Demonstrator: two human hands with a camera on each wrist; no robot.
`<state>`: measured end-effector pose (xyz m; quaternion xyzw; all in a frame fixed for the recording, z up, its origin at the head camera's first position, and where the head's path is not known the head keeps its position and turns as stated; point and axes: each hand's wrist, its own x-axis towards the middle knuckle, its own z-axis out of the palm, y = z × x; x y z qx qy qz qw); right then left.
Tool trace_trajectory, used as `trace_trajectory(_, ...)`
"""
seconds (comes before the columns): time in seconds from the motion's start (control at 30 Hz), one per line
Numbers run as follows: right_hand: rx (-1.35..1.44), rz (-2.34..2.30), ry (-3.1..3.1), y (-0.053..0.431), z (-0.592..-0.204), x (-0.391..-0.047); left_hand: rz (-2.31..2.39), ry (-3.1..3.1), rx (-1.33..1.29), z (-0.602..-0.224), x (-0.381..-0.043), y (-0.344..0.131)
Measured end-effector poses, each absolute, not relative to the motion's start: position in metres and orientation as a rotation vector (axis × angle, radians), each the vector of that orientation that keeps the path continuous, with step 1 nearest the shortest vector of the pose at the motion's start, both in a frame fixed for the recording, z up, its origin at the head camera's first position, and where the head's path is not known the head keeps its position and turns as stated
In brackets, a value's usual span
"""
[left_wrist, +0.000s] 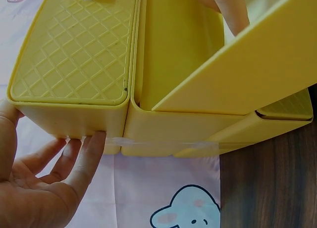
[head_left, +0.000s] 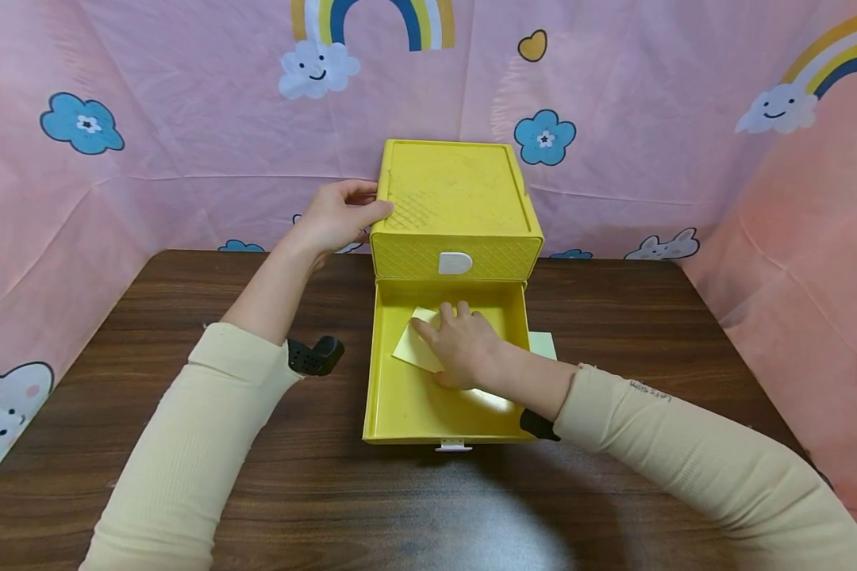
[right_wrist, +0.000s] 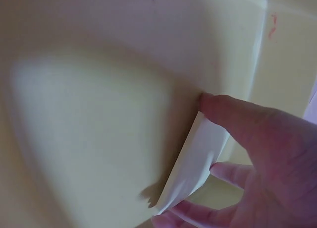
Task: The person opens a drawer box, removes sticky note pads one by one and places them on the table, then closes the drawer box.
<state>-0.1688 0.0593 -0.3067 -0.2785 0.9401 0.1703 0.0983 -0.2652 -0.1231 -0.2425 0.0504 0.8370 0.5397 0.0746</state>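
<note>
Pinching pale-yellow rectangular paper [head_left: 412, 350] with right grip [head_left: 464, 345] inside yellow plastic drawer [head_left: 407, 408], clasping boxy yellow casing [head_left: 464, 186] with left grip [head_left: 339, 216]. Probably light, easily creased; hold by edges.

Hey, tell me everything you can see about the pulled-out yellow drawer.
The yellow drawer is a shallow, open-topped, smooth bin that looks like plastic, with a white tab at its front. It is the middle of three tiers in a yellow drawer unit, pulled forward so that it juts out over the dark tabletop. A pale yellow paper is inside, pinched by the right hand, which reaches in; whether that hand touches the drawer itself is unclear.
</note>
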Motion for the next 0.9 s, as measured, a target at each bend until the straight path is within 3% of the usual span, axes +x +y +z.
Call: trace_trajectory(0.9, -0.916, 0.374, 2.803, 0.071, -0.289, -0.170, 1.628, 2.506, 0.143, -0.243, -0.266, -0.123)
